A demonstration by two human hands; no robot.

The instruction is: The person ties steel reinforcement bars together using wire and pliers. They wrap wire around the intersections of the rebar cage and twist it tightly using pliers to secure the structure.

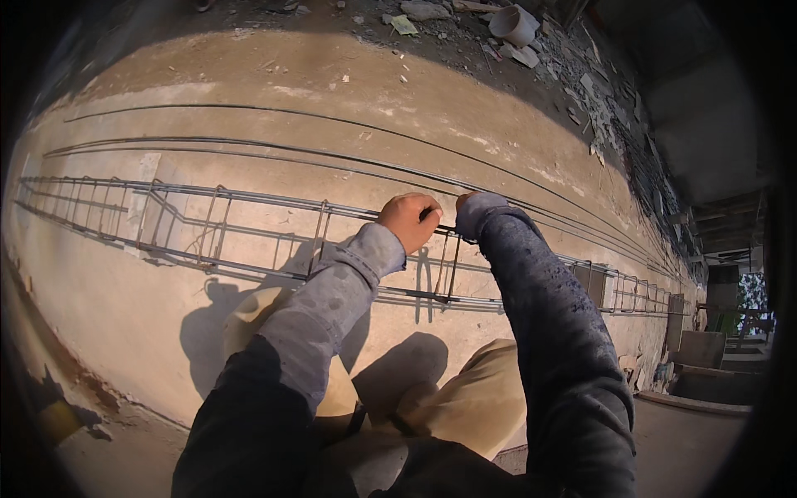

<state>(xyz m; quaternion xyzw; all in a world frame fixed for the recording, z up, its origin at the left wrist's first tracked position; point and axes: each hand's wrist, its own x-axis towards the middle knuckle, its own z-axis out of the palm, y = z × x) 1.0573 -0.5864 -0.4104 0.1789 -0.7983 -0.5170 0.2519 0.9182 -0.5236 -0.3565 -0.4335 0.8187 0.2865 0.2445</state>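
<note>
A long reinforcing-bar cage (274, 200) runs left to right in front of me, made of thin steel bars with rectangular stirrups (452, 267). My left hand (409, 221) is closed at the cage's far upper bar, thumb and forefinger curled together; whatever is between them is too small to name. Just right of it, my right hand (466, 200) appears closed at the same bar. Its sleeve and wrist hide most of the fingers and anything in them. A thin two-legged shadow (424, 286), shaped like pliers or pincers, falls below the hands.
Loose long steel bars (249, 143) lie beyond the cage on the sunlit concrete floor (332, 75). Rubble (581, 91) and a white bucket (515, 26) are at the far right. My bent knees (473, 386) are close to the cage's near side.
</note>
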